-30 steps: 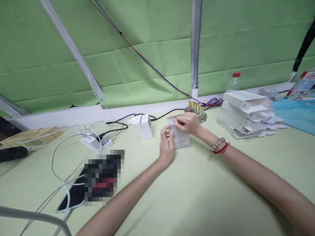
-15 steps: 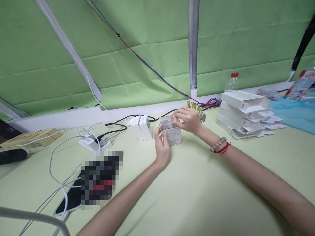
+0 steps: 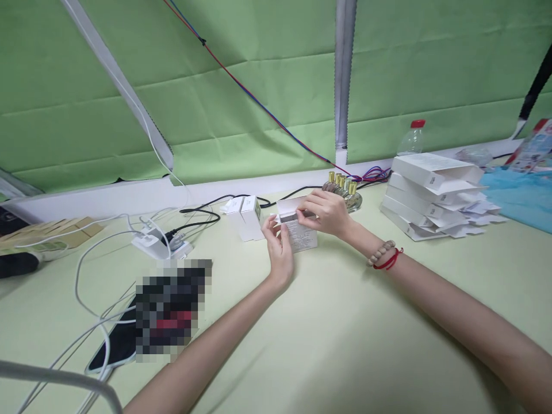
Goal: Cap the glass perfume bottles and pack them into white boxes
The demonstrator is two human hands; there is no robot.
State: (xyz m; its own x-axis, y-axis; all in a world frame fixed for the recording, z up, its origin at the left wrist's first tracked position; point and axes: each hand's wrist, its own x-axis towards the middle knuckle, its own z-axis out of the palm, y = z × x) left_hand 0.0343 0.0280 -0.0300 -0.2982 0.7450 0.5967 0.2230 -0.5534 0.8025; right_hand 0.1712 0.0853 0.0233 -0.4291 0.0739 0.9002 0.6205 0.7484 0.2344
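A small white carton (image 3: 304, 238) with fine print on its front stands on the table, its top flap raised at the back. My left hand (image 3: 280, 253) grips the carton's left side, thumb on the front and fingers along the edge. With fingers and thumb pinched, my right hand (image 3: 326, 213) holds the carton's top right edge by the opening. That hand covers part of the flap, and what lies inside is hidden. Just behind my right hand are several round glass bottles (image 3: 354, 201) with gold caps. Two closed white cartons (image 3: 250, 221) stand left of my left hand.
Flattened white cartons (image 3: 431, 195) are stacked at the right, with a red-capped bottle (image 3: 414, 138) behind. Blue plastic sheeting (image 3: 520, 192) lies farther right. At the left are a power strip (image 3: 155, 241), loose white cables (image 3: 77, 287) and a dark, partly pixelated device (image 3: 112, 345).
My right hand has shifted slightly down and left, its fingers now pinched at the carton's opening. The clear round shape seen inside before is now out of sight. The view has shifted slightly.
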